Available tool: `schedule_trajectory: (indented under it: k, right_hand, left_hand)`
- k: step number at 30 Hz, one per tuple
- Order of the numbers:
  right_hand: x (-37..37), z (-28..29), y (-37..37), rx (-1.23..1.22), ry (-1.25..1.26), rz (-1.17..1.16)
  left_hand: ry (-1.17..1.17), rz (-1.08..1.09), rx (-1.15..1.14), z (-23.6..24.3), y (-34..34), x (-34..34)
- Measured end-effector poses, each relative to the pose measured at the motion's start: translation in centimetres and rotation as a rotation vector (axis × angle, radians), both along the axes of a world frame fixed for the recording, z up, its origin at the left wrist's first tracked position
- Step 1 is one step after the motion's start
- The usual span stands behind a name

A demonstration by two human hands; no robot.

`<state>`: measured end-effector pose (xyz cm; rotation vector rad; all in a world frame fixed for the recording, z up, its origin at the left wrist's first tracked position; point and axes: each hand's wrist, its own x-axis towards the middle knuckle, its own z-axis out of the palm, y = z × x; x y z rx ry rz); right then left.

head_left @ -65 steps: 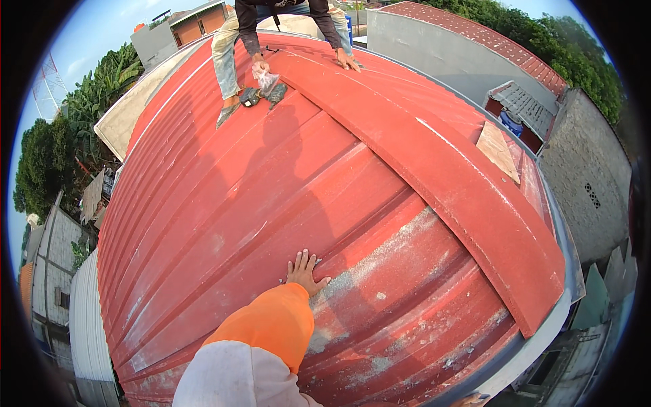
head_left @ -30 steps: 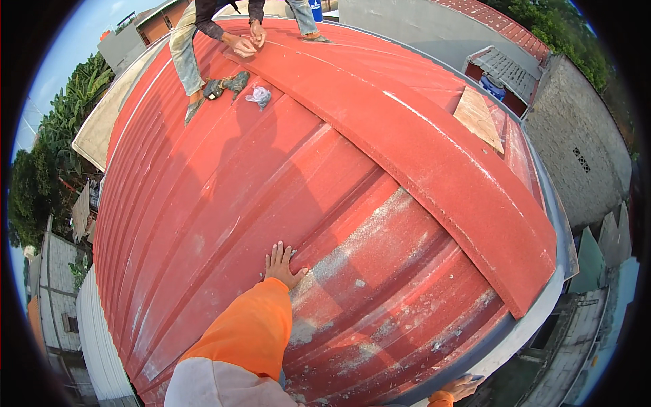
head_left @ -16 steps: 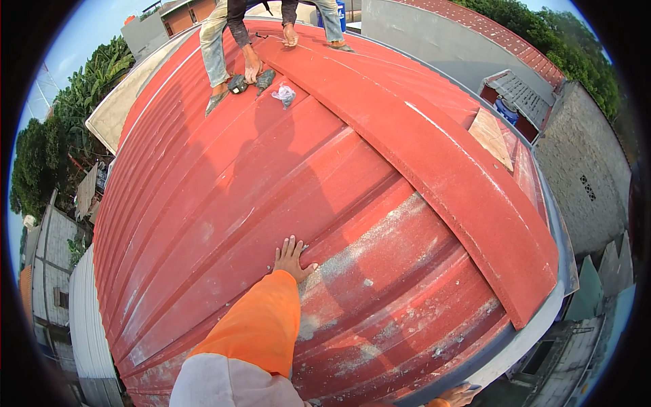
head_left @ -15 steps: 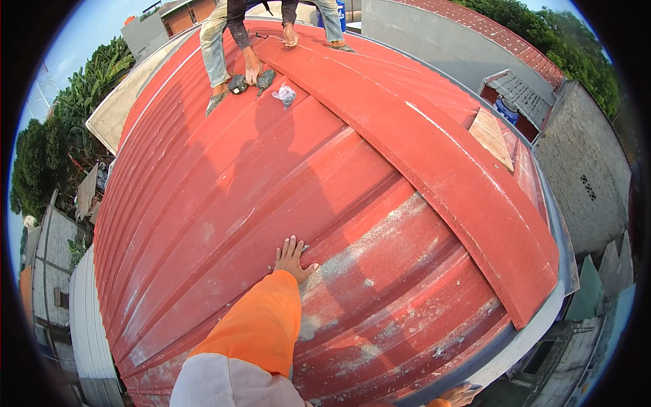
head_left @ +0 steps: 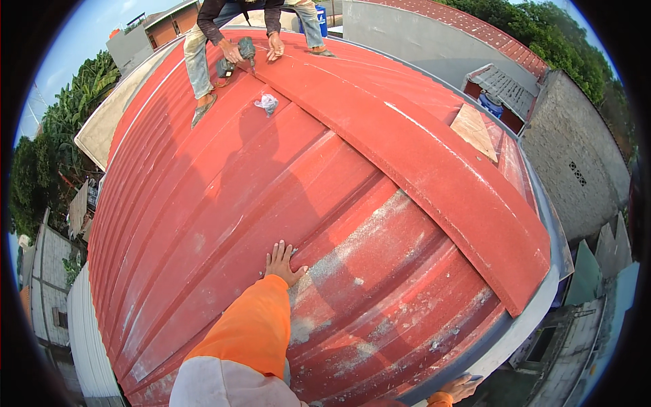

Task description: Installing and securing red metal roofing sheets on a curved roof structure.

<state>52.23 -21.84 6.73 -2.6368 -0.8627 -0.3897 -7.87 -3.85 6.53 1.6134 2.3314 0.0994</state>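
Observation:
My left hand [head_left: 285, 263] is pressed palm down on the red ribbed metal roof [head_left: 230, 234], its fingers spread and nothing held. At the lower right, my right hand [head_left: 461, 386] rests on the grey roof edge [head_left: 498, 353], fingers stretched out over it and partly seen. A long red ridge cap [head_left: 407, 156] runs across the roof, beyond both hands. At its far end a co-worker in a dark top grips a drill [head_left: 247, 49], its bit pointing down at the cap. The co-worker's other hand [head_left: 274, 46] is on the cap beside it.
A clear plastic bag [head_left: 267, 103] lies near the co-worker's foot. A flat tan board [head_left: 475, 131] rests beyond the cap. The roof drops off on the right toward a grey wall [head_left: 576, 149] and lower structures; trees [head_left: 81, 102] stand at left.
The co-worker has lifted the drill from the roof and brought it to the ridge cap. My view has shifted slightly; my left hand stays flat, and more of my right hand shows.

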Motion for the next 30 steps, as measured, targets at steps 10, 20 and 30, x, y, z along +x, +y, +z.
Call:
schedule_trajectory:
  k: [10,20,30]
  right_hand:
    - [-0.3,0.5,0.1,0.048,0.088,-0.112]
    - [-0.1,0.6,0.0,0.071,0.082,-0.045]
    - [0.0,0.2,-0.1,0.060,0.114,-0.080]
  left_hand:
    - [0.000,0.011,0.027,-0.4,0.3,0.4]
    - [0.013,-0.015,0.094,-1.3,0.2,0.0]
    - [0.013,-0.014,0.091,-1.2,0.1,-0.1]
